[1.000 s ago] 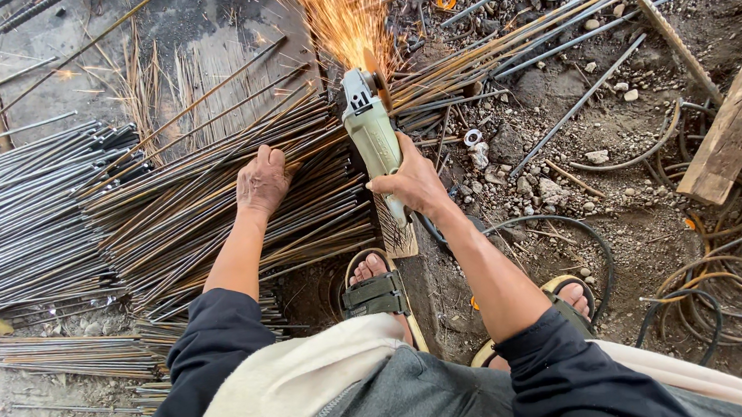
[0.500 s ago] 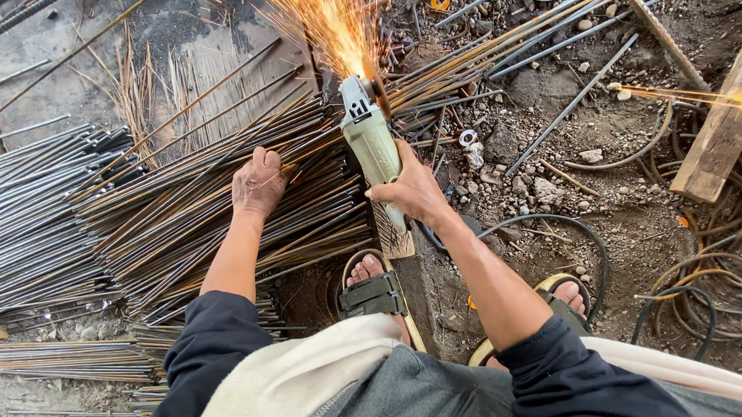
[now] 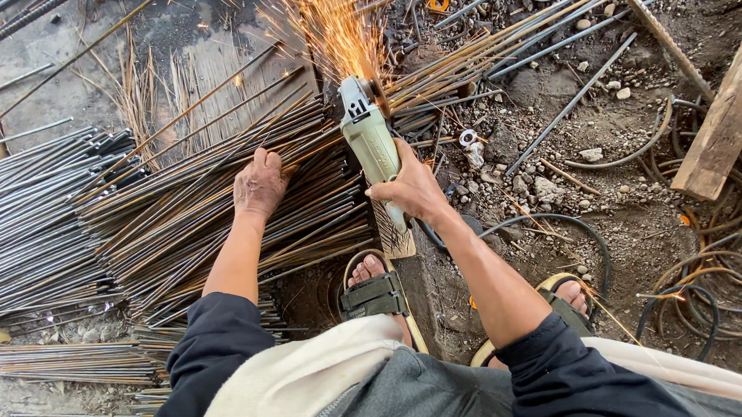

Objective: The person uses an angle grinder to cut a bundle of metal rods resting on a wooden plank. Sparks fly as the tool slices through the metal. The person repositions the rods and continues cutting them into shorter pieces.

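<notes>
In the head view, the right hand [image 3: 410,190] is closed around the body of a pale green angle grinder [image 3: 371,146]. The tool points away from the person, so its front end meets the bundle of thin steel rods [image 3: 221,202] at the far side. Orange sparks [image 3: 334,27] fly away from this point, up and away from the body, which seems the reason for holding the grinder in this direction.

The left hand [image 3: 259,184] lies flat with the palm down on the rods, fingers together and holding nothing. It presses on the bundle just beside the grinder, probably to keep the rods from shaking or rolling during the cut.

The rods are long, thin and rusty brown, and they lie in a loose, slanted pile on the ground before the person. A second pile of greyer rods [image 3: 29,215] is on the left. Two feet in sandals [image 3: 379,291] stand near the bundle, on both sides of a narrow wooden piece [image 3: 393,237] under the grinder. To the right are stones, a wooden plank [image 3: 726,126] and curved wire loops [image 3: 708,285] on the dirt.
</notes>
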